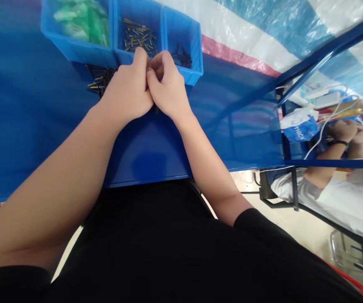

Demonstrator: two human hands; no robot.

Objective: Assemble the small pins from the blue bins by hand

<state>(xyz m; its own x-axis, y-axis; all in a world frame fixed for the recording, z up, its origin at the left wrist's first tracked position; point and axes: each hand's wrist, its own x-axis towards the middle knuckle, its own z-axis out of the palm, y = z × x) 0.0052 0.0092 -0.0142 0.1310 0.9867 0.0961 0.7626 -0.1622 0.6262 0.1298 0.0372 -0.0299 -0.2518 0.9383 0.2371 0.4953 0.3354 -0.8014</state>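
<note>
Two hands work close together in front of a row of bins: the left hand (126, 86) and the right hand (168, 86) touch, with their fingertips (155, 63) bunched at the bins' front edge. The fingers hide anything between them, so it is impossible to tell whether they grip something.

Just beyond the hands stand three blue bins (137, 29). The middle bin holds brass pins (139, 35), the right one dark pins (181, 55), and the left one green plastic pieces (80, 23). A loose pile of brass-and-black pins (99, 80) lies just beside the left hand, against the bins, on the blue surface (149, 151).

A black shirt (137, 240) fills the near edge. Past the surface's blue frame (307, 80) are a striped tarp (247, 38), a blue bag (299, 126), and a white cable (326, 134). Further right, another person's clasped hands (348, 132) rest above a white sleeve (342, 206).
</note>
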